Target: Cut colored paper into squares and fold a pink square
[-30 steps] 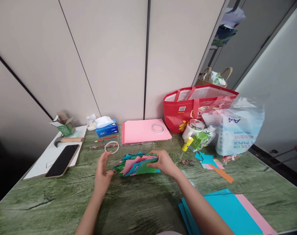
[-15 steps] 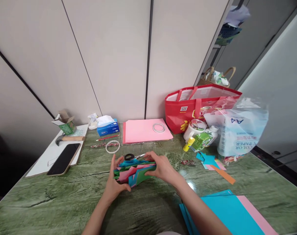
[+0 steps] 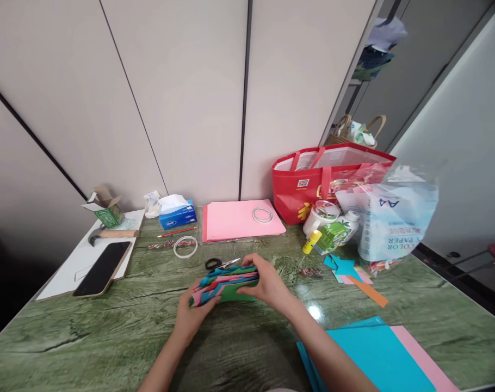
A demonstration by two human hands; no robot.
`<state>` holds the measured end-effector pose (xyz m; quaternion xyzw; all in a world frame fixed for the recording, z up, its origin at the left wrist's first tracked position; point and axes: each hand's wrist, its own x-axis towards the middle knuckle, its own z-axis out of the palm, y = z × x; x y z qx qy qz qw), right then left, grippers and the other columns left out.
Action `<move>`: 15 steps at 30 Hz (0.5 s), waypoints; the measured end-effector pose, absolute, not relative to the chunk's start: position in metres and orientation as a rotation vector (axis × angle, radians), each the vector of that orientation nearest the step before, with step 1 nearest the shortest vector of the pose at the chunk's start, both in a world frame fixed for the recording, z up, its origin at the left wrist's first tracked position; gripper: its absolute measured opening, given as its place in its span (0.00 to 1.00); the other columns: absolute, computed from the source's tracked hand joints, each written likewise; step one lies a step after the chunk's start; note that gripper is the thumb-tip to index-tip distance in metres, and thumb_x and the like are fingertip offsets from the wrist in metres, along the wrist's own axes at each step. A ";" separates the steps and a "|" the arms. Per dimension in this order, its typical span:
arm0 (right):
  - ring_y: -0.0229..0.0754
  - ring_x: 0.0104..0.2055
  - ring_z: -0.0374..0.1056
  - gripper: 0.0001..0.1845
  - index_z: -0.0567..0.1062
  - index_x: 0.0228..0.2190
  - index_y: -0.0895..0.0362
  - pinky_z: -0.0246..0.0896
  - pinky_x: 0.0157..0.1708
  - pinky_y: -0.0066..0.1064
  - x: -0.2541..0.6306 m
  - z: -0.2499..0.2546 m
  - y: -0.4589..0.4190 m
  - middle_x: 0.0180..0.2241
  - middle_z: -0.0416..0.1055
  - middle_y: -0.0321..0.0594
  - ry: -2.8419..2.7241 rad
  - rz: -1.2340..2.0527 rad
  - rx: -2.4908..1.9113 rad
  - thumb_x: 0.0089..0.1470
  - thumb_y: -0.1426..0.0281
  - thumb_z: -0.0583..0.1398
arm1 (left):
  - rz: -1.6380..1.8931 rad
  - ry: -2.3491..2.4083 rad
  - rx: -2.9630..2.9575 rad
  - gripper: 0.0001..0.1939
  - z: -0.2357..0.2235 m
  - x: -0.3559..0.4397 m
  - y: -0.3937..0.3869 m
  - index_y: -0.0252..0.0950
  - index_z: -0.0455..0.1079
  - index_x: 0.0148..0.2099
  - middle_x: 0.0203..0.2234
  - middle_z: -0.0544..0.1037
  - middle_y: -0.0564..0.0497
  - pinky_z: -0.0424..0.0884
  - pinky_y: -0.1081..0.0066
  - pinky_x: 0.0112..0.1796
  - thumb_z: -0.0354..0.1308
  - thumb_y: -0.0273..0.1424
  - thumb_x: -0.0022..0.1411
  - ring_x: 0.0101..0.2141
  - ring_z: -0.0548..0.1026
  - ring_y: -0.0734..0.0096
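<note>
A bundle of folded coloured paper (image 3: 227,286) in green, pink and blue is held between my two hands, just above or on the table's middle. My left hand (image 3: 194,310) grips its left end, thumb along the near side. At the other end, my right hand (image 3: 266,283) pinches it with the thumb in front and the fingers behind. Just beyond the bundle lie scissors (image 3: 222,264) with black handles. A white ring (image 3: 185,247) rests on the table to the far left of the scissors.
Pink paper (image 3: 231,220) with another ring lies at the back. Blue sheets (image 3: 378,354) lie front right, near blue paper scraps (image 3: 345,267) and a yellow glue stick (image 3: 311,242). A red bag (image 3: 290,196), tissue box (image 3: 177,216), hammer (image 3: 117,233) and phone (image 3: 103,269) stand around.
My left hand has come in from the left and closed on the bundle's left end. The bundle has shifted slightly nearer and looks more compact; the scissors behind it now show.
</note>
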<state>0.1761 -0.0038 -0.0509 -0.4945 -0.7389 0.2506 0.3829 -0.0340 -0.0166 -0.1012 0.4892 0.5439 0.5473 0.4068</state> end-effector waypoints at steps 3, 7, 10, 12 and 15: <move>0.44 0.39 0.66 0.35 0.62 0.44 0.52 0.59 0.38 0.33 0.175 -0.064 -0.005 0.38 0.69 0.38 -1.786 0.679 -1.257 0.32 0.68 0.68 | 1.313 1.464 1.263 0.13 -0.100 -0.041 -0.013 0.33 0.74 0.27 0.23 0.79 0.49 0.72 0.57 0.38 0.67 0.31 0.33 0.30 0.77 0.58; 0.46 0.43 0.66 0.51 0.51 0.53 0.51 0.61 0.42 0.36 0.176 -0.099 -0.007 0.46 0.65 0.44 -1.431 0.794 -1.178 0.30 0.69 0.69 | 1.256 1.398 1.338 0.10 -0.094 -0.043 -0.012 0.34 0.74 0.26 0.23 0.79 0.49 0.74 0.60 0.35 0.65 0.30 0.36 0.27 0.77 0.59; 0.49 0.49 0.63 0.52 0.52 0.54 0.53 0.59 0.45 0.40 0.169 -0.122 -0.007 0.47 0.64 0.46 -1.226 0.858 -1.170 0.28 0.72 0.69 | 1.231 1.349 1.403 0.10 -0.096 -0.040 -0.011 0.34 0.74 0.29 0.25 0.80 0.49 0.74 0.61 0.33 0.64 0.30 0.39 0.27 0.77 0.61; 0.48 0.47 0.64 0.47 0.54 0.53 0.54 0.60 0.45 0.40 0.161 -0.128 -0.006 0.46 0.65 0.45 -1.180 0.921 -1.135 0.31 0.74 0.67 | 1.237 1.323 1.463 0.12 -0.099 -0.037 -0.010 0.34 0.74 0.32 0.27 0.80 0.49 0.74 0.62 0.34 0.63 0.31 0.41 0.28 0.77 0.62; 0.45 0.45 0.65 0.40 0.54 0.52 0.54 0.61 0.45 0.37 0.151 -0.123 -0.004 0.47 0.64 0.44 -1.167 0.958 -1.054 0.35 0.77 0.62 | 1.278 1.276 1.526 0.19 -0.100 -0.035 -0.011 0.34 0.72 0.39 0.35 0.79 0.47 0.71 0.63 0.41 0.64 0.31 0.40 0.36 0.76 0.61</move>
